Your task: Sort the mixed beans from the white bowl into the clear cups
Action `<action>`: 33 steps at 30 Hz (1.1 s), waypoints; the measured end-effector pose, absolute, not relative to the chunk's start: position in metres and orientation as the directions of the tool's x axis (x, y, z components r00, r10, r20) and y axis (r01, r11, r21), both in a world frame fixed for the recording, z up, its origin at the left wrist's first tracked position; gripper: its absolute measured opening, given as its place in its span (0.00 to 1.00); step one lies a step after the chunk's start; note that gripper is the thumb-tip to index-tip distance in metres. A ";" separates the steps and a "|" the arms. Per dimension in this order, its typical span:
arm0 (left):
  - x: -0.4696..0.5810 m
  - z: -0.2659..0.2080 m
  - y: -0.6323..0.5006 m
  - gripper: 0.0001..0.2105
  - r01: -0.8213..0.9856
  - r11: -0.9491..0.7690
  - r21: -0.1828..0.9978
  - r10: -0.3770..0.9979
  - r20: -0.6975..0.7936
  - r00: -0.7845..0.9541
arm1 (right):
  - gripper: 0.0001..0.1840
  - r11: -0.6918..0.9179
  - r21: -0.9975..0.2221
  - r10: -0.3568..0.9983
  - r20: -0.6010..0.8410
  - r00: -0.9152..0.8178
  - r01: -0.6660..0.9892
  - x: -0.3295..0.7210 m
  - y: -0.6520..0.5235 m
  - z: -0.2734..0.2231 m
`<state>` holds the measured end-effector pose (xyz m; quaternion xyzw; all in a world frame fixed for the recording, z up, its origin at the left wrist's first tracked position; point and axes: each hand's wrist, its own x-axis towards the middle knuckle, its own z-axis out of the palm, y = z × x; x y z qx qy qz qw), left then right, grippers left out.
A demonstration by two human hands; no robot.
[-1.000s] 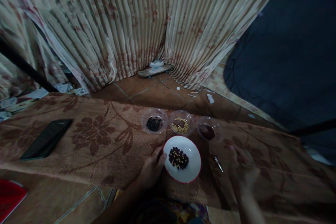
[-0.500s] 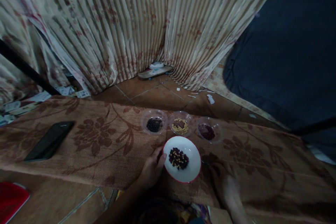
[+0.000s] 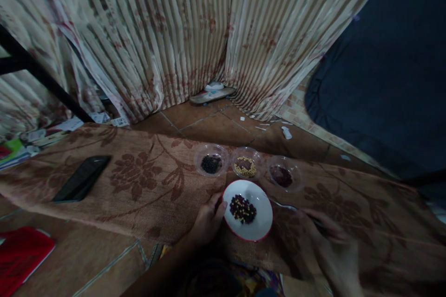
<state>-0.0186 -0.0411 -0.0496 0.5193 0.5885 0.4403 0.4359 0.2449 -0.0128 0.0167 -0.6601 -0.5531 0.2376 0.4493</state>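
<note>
My left hand [image 3: 208, 218] grips the left rim of a white bowl [image 3: 262, 220] edged in red, thumb over the rim. A small heap of mixed dark and yellow beans [image 3: 243, 209] lies inside the bowl. To its right, my blurred right hand [image 3: 329, 241] is closed around a thin metal utensil [image 3: 287, 206], whose far end points at the bowl's right rim; its kind is unclear. Beyond the bowl stand three clear plastic cups: one with black beans [image 3: 211, 164], one with yellow beans [image 3: 245, 167], and one with dark red beans [image 3: 281, 176].
A brown flowered cloth [image 3: 156, 195] covers the low table. On its left part lies a black phone [image 3: 81, 178]. Striped curtains [image 3: 181, 32] hang behind, with a skateboard [image 3: 212, 95] on the tiled floor. A red item [image 3: 26, 257] is at the lower left.
My right hand has moved right, away from the bowl, and more of the metal utensil shows. The left hand stays on the bowl. The whole view has shifted slightly.
</note>
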 end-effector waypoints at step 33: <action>-0.019 -0.049 -0.042 0.17 0.218 0.054 0.974 0.998 -0.044 -0.052 | 0.12 0.292 -0.795 0.945 0.155 -0.286 0.532 0.198 -0.001 -0.014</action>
